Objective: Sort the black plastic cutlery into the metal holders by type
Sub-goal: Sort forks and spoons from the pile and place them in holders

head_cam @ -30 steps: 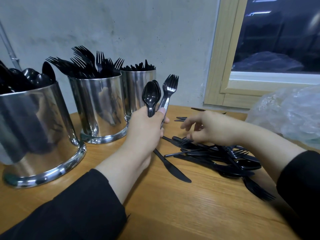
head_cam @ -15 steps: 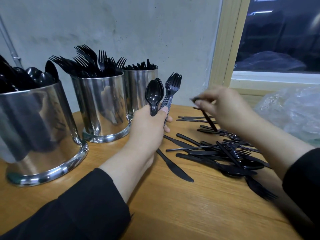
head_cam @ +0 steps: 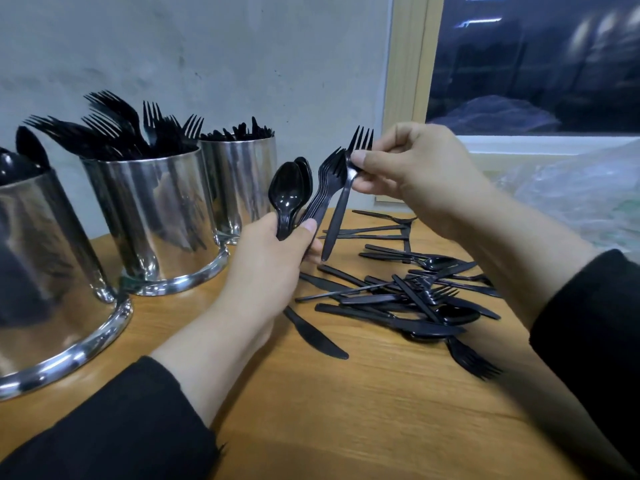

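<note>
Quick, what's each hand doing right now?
Left hand: grips a bunch of spoons and forks.
Right hand: pinches a single fork.

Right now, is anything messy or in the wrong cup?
Nothing sits in a wrong holder that I can see. The fork holder looks untidy: its forks splay sideways instead of standing straight. Unsorted cutlery lies jumbled on the table.

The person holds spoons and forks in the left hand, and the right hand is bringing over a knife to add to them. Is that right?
Not quite. The right hand pinches a fork, not a knife: the head view shows its tines above the fingers. The rest holds: the left hand grips spoons and forks together.
</note>
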Demonstrator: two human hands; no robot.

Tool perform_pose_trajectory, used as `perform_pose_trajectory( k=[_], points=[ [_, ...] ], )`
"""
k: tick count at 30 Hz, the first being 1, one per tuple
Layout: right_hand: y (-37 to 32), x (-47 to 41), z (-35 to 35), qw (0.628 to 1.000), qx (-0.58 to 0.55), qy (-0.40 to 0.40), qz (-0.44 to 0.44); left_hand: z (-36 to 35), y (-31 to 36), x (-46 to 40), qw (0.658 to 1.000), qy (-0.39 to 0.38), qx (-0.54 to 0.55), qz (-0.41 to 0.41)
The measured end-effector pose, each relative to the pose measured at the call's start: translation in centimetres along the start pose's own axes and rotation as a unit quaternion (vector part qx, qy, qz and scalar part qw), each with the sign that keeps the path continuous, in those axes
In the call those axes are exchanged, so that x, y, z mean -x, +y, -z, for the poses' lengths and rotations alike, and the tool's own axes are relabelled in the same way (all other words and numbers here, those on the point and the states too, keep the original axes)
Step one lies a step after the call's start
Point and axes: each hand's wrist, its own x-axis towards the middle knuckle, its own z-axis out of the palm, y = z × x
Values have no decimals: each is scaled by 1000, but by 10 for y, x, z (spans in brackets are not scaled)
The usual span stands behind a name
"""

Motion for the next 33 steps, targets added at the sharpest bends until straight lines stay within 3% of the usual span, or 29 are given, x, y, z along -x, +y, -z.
perform_pose_trajectory(
  k=[3, 10, 18, 22, 27, 33],
  points=[
    [0, 0, 2, 999, -23, -12, -20, 1, -1, -2, 1000, 6, -15, -9],
    [9, -1, -4, 998, -45, -5, -45, 0, 1, 2, 997, -37, 58, 16],
    [11, -3, 3, 992, 126, 2, -9, -1, 0, 3, 994, -88, 56, 16],
    [14, 7, 23, 947, 317, 8, 49, -3, 1, 4, 995, -96, 30, 23],
    [42, 47, 70, 863, 491, -119, 23, -11, -2, 10, 993, -117, 5, 23],
    [59, 82, 98, 826, 554, -100, -39, -17, 2, 17, 992, -127, 7, 13]
  ],
)
